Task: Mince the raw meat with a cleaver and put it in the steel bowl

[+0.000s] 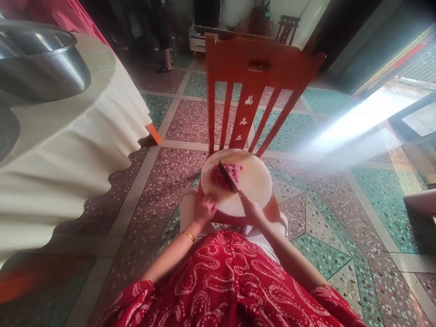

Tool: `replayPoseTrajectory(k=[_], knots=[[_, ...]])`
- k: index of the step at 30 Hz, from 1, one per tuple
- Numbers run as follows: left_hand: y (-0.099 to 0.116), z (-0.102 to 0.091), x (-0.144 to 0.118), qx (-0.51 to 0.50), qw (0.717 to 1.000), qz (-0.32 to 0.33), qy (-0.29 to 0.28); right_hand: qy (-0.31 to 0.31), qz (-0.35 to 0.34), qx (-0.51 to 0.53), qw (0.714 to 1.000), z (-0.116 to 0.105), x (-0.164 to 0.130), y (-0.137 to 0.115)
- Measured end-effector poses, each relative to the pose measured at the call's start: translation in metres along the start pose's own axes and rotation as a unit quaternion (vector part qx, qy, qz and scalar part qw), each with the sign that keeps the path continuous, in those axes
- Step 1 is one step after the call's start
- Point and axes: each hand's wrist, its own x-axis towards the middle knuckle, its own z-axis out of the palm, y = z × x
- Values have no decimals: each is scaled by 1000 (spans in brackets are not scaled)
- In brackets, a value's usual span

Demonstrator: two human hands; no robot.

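Note:
A round pale chopping board (254,184) lies on the seat of a red wooden chair (259,68) in front of me. A heap of pink minced meat (226,174) sits on the board's far left part. My right hand (250,208) grips the handle of a knife (229,178), whose blade lies slanted across the meat. My left hand (204,210) rests with curled fingers on the board's near left edge; a gold bangle (188,235) circles that wrist.
A table with a cream cloth (68,154) stands at the left, bearing a large metal bowl (41,63). Terrazzo floor in red and green panels spreads all around. A person's feet (165,63) show at the back. My red patterned dress (225,281) fills the bottom.

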Motion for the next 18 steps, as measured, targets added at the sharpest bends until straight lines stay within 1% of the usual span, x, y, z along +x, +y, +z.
replayPoseTrajectory(k=[2,3,6,7,8,11,12,13,16,17,18], knots=[[1,0,0,-3,1000,3,1,-25,9,-9,1000,-1,-2,1],[1,0,-1,-2,1000,4,2,-17,1,-8,1000,-2,-1,0],[1,1,-2,3,1000,0,8,43,-40,-3,998,-2,5,-7],[1,1,-2,3,1000,-5,7,47,-42,-11,998,0,8,-8],[1,1,-2,1,1000,-10,7,35,-34,-25,998,3,11,-9],[2,-1,-3,-12,1000,-6,0,-29,5,-61,998,7,16,-9],[2,-1,-3,-17,1000,-2,1,-35,4,-62,997,6,16,-10],[2,-1,-3,-19,1000,1,4,-24,-7,-57,998,4,16,-11],[3,-1,-4,-18,1000,2,20,37,-50,-43,997,2,15,-17],[3,-1,-4,-16,1000,1,22,38,-51,-49,997,3,14,-18],[2,-1,-4,-14,1000,1,22,25,-43,-60,997,5,13,-18]])
